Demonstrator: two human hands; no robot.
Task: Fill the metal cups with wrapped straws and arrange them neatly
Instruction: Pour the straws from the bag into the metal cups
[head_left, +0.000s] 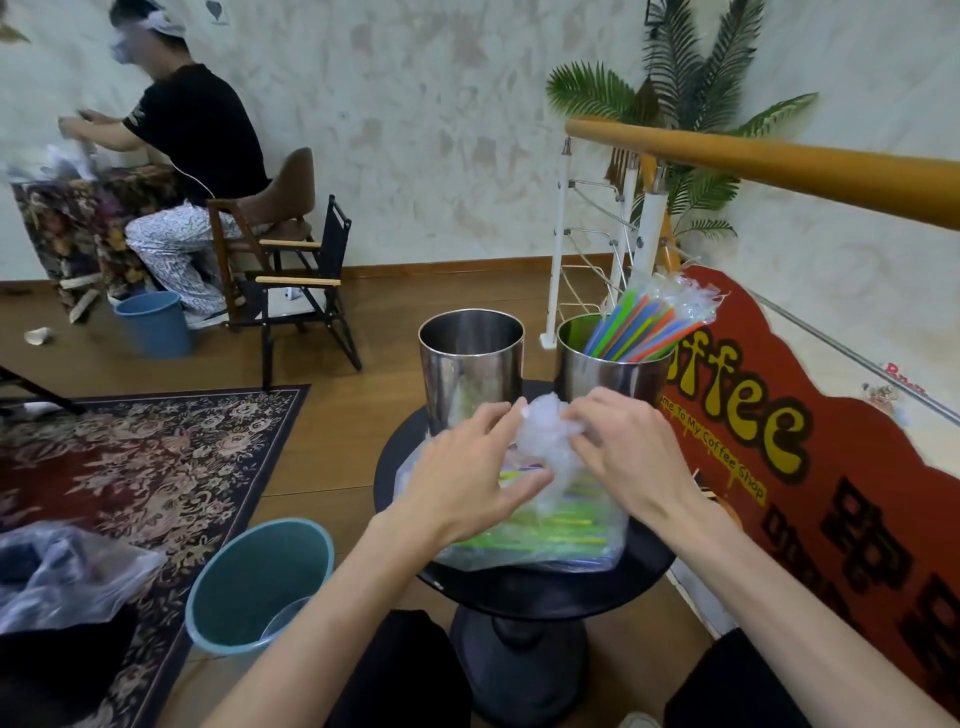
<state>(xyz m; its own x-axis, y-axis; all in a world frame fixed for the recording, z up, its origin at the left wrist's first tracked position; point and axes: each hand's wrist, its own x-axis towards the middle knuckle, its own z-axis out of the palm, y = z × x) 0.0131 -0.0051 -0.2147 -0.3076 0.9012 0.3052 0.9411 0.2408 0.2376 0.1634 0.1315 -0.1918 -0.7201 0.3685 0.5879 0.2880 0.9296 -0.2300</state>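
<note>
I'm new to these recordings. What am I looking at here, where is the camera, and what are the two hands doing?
There is no machine: one camera sits on a person's head, looking down at their own bare hands. A small round black table carries two metal cups. The left cup looks empty; the right cup holds wrapped straws. In front lies a clear plastic bag of more straws. The left hand and right hand both pinch the bag's bunched top, apparently opening it.
</note>
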